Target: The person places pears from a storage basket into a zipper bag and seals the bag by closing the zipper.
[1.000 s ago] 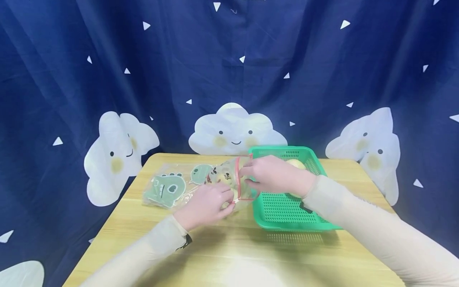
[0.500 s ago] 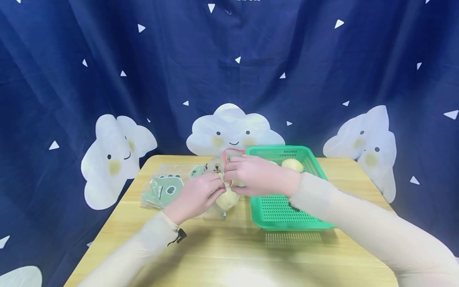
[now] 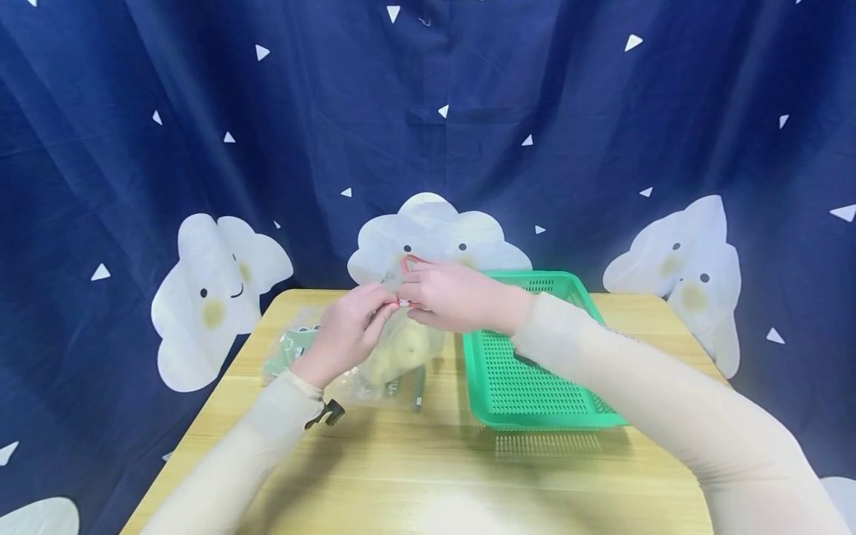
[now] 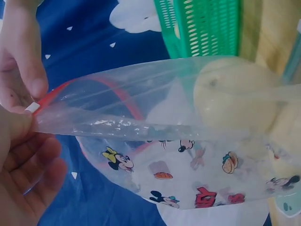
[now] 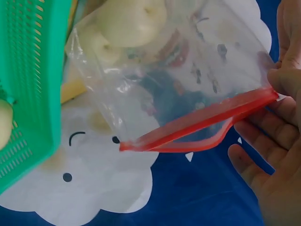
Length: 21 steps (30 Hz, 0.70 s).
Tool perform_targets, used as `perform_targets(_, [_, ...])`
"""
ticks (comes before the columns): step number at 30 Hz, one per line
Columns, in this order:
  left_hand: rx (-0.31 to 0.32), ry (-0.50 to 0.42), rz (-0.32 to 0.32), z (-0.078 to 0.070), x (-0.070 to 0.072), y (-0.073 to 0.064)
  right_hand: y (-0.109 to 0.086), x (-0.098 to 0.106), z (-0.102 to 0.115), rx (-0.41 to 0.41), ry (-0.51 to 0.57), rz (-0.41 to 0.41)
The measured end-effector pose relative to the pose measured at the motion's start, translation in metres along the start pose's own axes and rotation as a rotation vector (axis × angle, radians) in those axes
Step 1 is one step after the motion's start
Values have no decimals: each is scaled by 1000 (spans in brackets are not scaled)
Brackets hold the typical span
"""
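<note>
Both hands are at the mouth of a clear zip bag printed with cartoon figures. Several pale yellow round fruits fill its lower part. My left hand pinches one corner of the mouth, right by the white slider. At the same corner my right hand pinches the red zip strip between thumb and fingers. The right wrist view shows the two red edges parted along part of the mouth. The bag hangs below the hands, its upper part raised over the table.
A green plastic basket stands on the right, partly behind my right arm, with a pale fruit inside. Flat on the table at left lies a clear pack with a green dinosaur print, partly covered by my left hand. A dark blue curtain hangs behind.
The bag's mouth has been lifted and turned upward from lying sideways toward the basket, and the fruits now hang lower. Both hands moved up and left, coming together at the slider corner.
</note>
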<state>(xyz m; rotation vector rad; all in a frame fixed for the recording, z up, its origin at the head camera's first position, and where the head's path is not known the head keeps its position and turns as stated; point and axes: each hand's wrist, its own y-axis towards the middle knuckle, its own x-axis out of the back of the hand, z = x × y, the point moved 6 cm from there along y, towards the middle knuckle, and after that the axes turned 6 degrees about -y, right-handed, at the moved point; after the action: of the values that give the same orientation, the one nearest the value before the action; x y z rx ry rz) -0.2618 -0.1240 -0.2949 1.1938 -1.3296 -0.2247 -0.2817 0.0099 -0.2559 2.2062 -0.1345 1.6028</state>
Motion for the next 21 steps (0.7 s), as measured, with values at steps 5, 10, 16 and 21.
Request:
perform_targets(5, [20, -60, -77, 4, 9, 11, 12, 9, -9, -10, 14, -24])
perform_targets(10, [37, -130, -151, 7, 17, 17, 17, 18, -15, -28, 47, -47])
perform_targets(16, [36, -185, -203, 8, 27, 24, 19, 27, -20, -41, 140, -73])
perform_targets(21, [20, -200, -243, 6, 35, 29, 22, 35, -20, -31, 156, -122])
